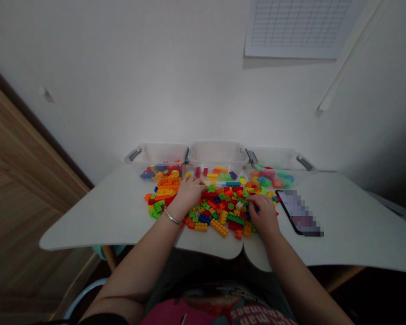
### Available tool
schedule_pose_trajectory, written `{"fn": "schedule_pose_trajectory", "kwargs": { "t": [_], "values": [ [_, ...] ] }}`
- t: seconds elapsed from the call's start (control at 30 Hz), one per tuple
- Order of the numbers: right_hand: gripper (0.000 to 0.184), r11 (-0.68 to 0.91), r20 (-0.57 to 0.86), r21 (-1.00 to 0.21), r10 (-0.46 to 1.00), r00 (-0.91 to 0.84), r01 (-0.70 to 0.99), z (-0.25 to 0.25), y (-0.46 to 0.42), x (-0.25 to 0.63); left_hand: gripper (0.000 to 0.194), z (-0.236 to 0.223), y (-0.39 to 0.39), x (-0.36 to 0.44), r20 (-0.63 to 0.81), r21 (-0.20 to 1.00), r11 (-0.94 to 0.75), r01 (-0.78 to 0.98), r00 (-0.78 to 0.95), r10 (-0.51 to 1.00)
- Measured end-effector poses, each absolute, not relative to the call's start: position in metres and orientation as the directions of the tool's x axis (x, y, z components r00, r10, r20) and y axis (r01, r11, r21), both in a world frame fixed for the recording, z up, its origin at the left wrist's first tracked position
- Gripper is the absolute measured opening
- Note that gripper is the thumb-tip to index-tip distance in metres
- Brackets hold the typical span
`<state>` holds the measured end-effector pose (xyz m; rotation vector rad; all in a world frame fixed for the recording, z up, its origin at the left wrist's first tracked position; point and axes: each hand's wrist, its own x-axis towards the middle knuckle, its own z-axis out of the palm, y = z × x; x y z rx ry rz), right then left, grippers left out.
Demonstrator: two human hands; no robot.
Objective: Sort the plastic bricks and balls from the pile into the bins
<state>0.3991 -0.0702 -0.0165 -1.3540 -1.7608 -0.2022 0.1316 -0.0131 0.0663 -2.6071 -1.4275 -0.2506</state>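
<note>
A heap of colourful plastic building bricks (219,228) covers the middle of the white table. My left hand (189,195), a silver bangle on its wrist, lies over the heap's back left part. Its bent fingers point right beside a light green brick (211,188); the thumb side is partly hidden. At the heap's right side is my right hand (264,213), thumb and forefinger apart above dark bricks. I see nothing held in either hand. Long yellow, green and red bricks lie near the front, and orange ones are stacked at the left.
Behind the heap stand three clear bins: the left bin (162,151) holds mixed pieces, the middle bin (218,151) several bricks, the right bin (274,155) rounded pieces. A phone (299,212) lies at the right. A gridded paper (297,27) hangs on the wall.
</note>
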Motion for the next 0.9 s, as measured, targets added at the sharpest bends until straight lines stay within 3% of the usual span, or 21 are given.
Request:
{"fn": "schedule_pose_trajectory", "kwargs": {
  "t": [0.5, 0.9],
  "values": [
    [0.020, 0.385, 0.702, -0.396, 0.713, 0.004, 0.834, -0.018, -0.070, 0.399, 0.023, 0.071, -0.013, 0.114, 0.203, -0.084, -0.381, 0.921, 0.391, 0.898],
    [0.019, 0.395, 0.717, -0.352, 0.697, -0.027, 0.848, -0.016, -0.070, 0.399, 0.039, 0.066, 0.007, 0.126, 0.199, -0.058, -0.351, 0.935, 0.355, 0.914]
  ]
}}
